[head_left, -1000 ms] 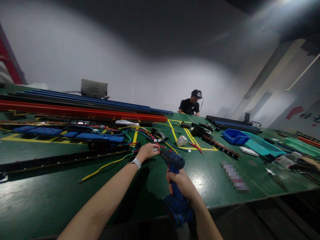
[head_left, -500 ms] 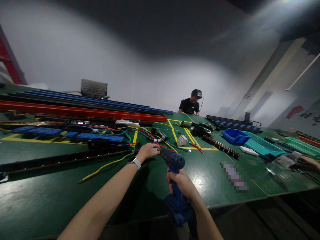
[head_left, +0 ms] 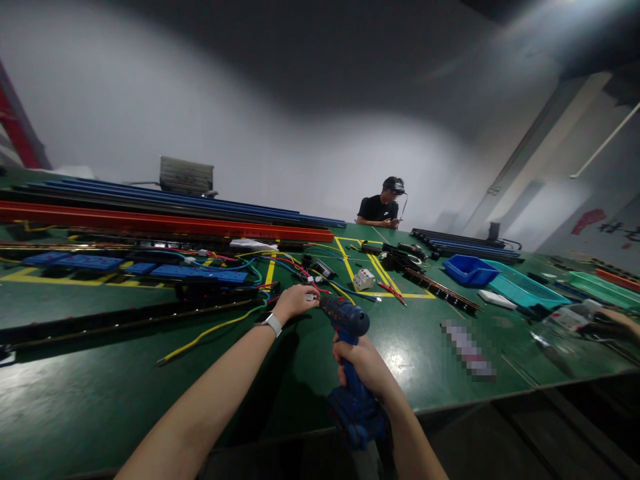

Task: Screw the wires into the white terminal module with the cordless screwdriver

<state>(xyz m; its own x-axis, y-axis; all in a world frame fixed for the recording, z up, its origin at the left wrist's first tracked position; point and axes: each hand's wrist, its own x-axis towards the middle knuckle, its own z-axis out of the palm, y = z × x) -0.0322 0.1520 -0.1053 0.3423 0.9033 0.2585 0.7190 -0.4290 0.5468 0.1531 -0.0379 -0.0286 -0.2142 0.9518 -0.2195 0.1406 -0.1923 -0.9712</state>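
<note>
My right hand (head_left: pixel 367 365) is wrapped round the handle of a blue cordless drill (head_left: pixel 353 320), its front pointing away from me and to the left. Just left of the drill's tip, my left hand (head_left: pixel 296 303) is closed in a pinch on a small whitish part (head_left: pixel 311 297), mostly hidden by the fingers. Red, blue and yellow wires (head_left: pixel 305 270) lie behind that hand. A loose yellow-green wire (head_left: pixel 215 331) trails to the left. Beyond the drill stands a white circuit breaker (head_left: pixel 364 279), with a red-handled tool (head_left: pixel 393 292) beside it.
Blue socket strips (head_left: pixel 200 274), an orange rail (head_left: pixel 165 220) and long dark rails (head_left: pixel 125 320) lie left on the green table (head_left: pixel 415 373). Blue (head_left: pixel 470 270) and teal (head_left: pixel 530 288) trays sit right. A person (head_left: pixel 380 208) is opposite; another person's hand (head_left: pixel 620 320) shows at right.
Both my hands and the drill stay almost where they were. The person opposite has brought their hands up into view above the table edge.
</note>
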